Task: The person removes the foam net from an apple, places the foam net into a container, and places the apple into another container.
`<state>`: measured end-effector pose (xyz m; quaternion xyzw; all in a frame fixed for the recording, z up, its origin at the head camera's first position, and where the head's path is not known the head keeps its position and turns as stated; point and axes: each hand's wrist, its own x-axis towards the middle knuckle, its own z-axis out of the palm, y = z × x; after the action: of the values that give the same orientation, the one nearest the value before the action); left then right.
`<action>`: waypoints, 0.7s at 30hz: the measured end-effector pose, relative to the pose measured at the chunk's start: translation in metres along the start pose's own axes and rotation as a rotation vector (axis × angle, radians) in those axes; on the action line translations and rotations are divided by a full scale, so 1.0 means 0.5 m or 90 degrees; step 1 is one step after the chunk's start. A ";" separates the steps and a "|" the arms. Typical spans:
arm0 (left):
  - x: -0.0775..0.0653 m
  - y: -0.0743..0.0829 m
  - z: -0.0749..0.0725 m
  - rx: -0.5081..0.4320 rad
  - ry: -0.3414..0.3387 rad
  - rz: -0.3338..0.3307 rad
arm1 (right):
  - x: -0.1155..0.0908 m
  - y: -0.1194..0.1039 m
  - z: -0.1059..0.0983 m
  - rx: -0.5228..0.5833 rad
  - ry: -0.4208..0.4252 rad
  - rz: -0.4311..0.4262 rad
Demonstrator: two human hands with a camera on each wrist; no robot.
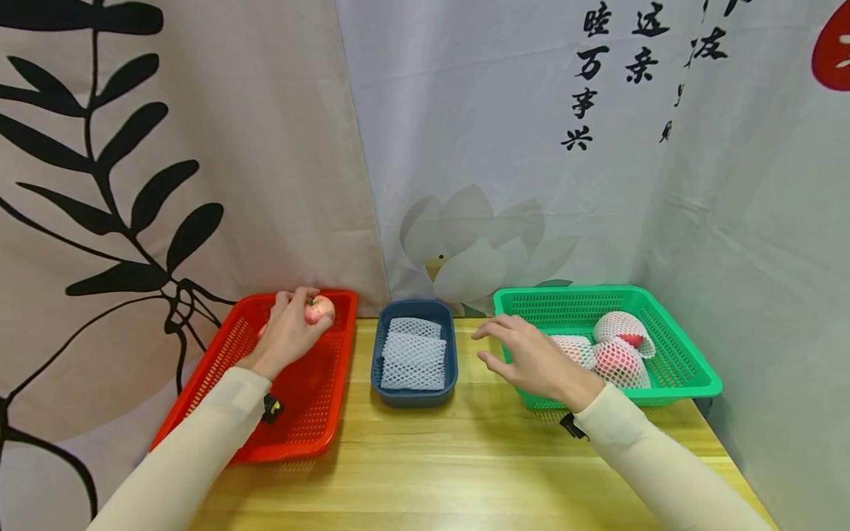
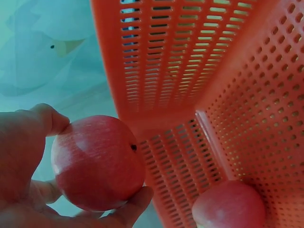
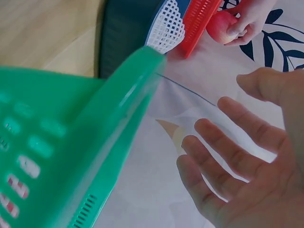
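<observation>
My left hand (image 1: 287, 333) grips a red apple (image 2: 97, 161) between thumb and fingers, over the back part of the red basket (image 1: 319, 435). A second apple (image 2: 230, 205) lies in that basket, mostly hidden by the hand in the head view. My right hand (image 1: 534, 361) hovers by the left side of the green basket (image 1: 690, 380), holding nothing, its fingers spread and slightly bent. Inside the green basket are apples in white foam nets (image 1: 620, 361). Between the two hands stands a dark blue bin (image 1: 413, 400) with flat white foam nets (image 1: 415, 361) in it.
All three containers stand on a wooden table (image 1: 425, 472). A printed cloth (image 1: 498, 147) with plants and characters hangs directly behind them. Another stretch of pale cloth (image 1: 783, 258) closes off the right side, near the green basket.
</observation>
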<state>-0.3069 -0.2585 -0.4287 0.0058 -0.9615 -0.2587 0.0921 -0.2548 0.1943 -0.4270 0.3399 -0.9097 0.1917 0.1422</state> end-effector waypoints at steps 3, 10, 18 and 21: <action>0.008 -0.007 0.007 0.001 -0.004 0.000 | -0.005 0.008 -0.003 -0.005 -0.001 0.001; 0.030 -0.030 0.020 0.020 -0.025 -0.010 | -0.018 0.028 -0.013 -0.013 0.001 0.023; 0.049 -0.050 0.033 0.030 -0.053 0.003 | -0.031 0.046 -0.022 -0.007 -0.003 0.039; 0.053 -0.056 0.035 0.031 -0.063 0.009 | -0.033 0.050 -0.026 -0.004 -0.008 0.044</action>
<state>-0.3371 -0.2754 -0.4530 -0.0111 -0.9710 -0.2343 0.0464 -0.2579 0.2271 -0.4283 0.3087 -0.9224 0.1918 0.1308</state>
